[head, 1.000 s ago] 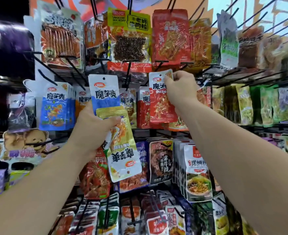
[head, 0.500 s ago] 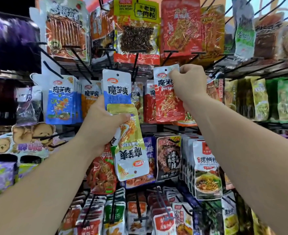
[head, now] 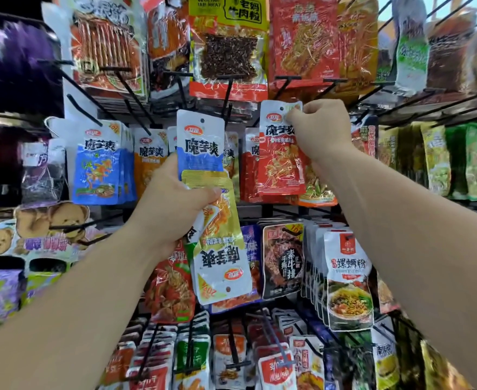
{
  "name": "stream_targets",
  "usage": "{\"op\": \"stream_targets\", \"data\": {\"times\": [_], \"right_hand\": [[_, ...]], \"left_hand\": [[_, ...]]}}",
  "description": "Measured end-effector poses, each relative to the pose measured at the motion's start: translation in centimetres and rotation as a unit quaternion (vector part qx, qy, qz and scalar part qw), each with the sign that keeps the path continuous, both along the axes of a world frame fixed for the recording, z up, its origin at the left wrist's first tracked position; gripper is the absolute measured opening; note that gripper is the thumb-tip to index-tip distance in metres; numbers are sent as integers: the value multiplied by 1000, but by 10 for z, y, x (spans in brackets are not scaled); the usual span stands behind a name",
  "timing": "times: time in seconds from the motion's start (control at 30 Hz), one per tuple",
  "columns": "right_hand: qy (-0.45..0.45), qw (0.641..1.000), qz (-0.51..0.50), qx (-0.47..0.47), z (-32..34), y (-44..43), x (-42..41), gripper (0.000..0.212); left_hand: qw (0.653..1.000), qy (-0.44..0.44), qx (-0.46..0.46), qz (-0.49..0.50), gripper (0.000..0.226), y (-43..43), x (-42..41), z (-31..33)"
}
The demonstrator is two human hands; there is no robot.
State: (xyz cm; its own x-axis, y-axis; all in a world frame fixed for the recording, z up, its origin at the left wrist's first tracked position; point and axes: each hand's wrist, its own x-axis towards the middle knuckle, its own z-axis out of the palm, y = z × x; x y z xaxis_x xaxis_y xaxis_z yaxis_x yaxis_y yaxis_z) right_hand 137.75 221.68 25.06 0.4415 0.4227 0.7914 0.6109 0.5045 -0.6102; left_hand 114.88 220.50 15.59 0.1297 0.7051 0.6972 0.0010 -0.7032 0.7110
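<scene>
While left hand (head: pixel 172 209) grips blue pkt (head: pixel 200 144), yellow pkt (head: pixel 221 249) (inverted), right hand (head: pixel 318 128) pinches red pkt (head: pixel 280 164).

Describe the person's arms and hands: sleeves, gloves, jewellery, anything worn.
Nothing worn shows. The left hand and right hand are bare: no gloves, and no rings that I can make out. The left forearm and right forearm are bare too, with no sleeve, watch or bracelet in view up to the picture's edge.

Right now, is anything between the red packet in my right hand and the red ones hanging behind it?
Nothing visible. The right hand pinches the red packet directly before the hanging red packets; their peg is hidden.
</scene>
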Motion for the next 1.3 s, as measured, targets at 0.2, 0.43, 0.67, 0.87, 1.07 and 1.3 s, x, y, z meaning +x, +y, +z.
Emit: {"op": "stream_targets", "data": {"times": [0.2, 0.43, 0.67, 0.87, 1.07, 1.3], "right_hand": [[36, 999, 5, -9, 5, 9, 1, 41], [-204, 964, -172, 2, -15, 8, 6, 39], [-461, 833, -301, 53, -49, 7, 20, 55], [-547, 748, -357, -119, -49, 8, 25, 79], [-538, 758, -356, -96, -47, 7, 21, 73], [-588, 680, -397, -187, -49, 16, 13, 74]], "left_hand": [[1000, 5, 5, -8, 47, 1, -1, 0], [1000, 2, -7, -12, 47, 3, -1, 1], [1000, 1, -8, -6, 50, 3, -1, 1], [1000, 7, -7, -6, 48, 4, -1, 1], [1000, 11, -10, 8, 50, 5, -1, 1], [1000, 10, -12, 4, 48, 7, -1, 0]]}}
